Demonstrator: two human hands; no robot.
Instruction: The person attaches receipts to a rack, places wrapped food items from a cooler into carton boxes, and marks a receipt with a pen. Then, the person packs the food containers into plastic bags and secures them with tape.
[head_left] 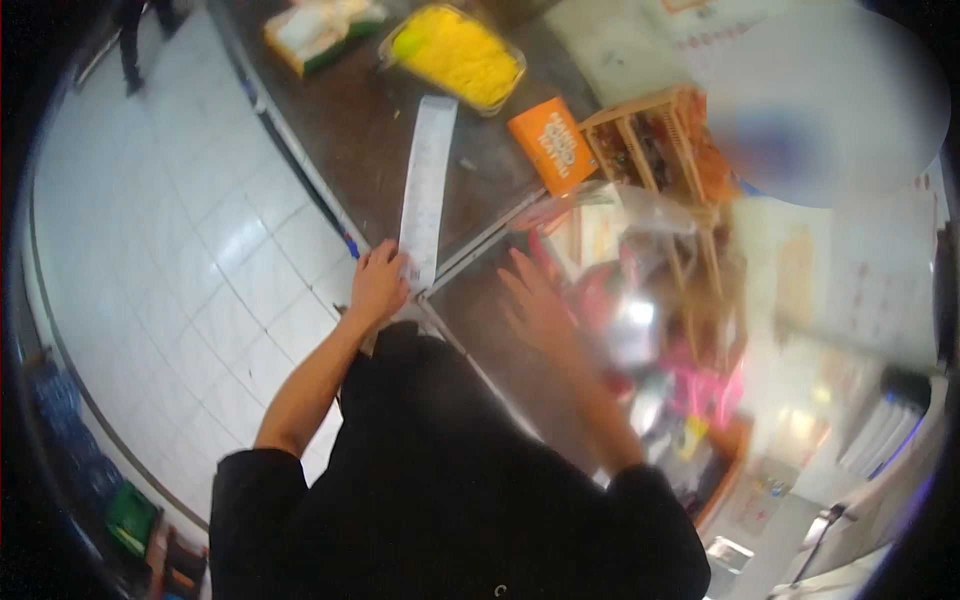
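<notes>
Left hand [379,286] touches paper strip [428,185]; can't tell if gripping. Right hand [540,312] is spread, released, right of strip.

Dark tabletop [345,140]: long paper strip [428,190], yellow-filled tray [488,108], orange packet [553,148], white-and-green pack [322,32].

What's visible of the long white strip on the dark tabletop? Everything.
The long white strip looks like thin paper, narrow and straight-edged, with faint print too blurred to read. It lies extended on the dark tabletop, left of the orange box, its near end by the pale seam. The left hand is at its near left edge, seemingly touching it.
</notes>
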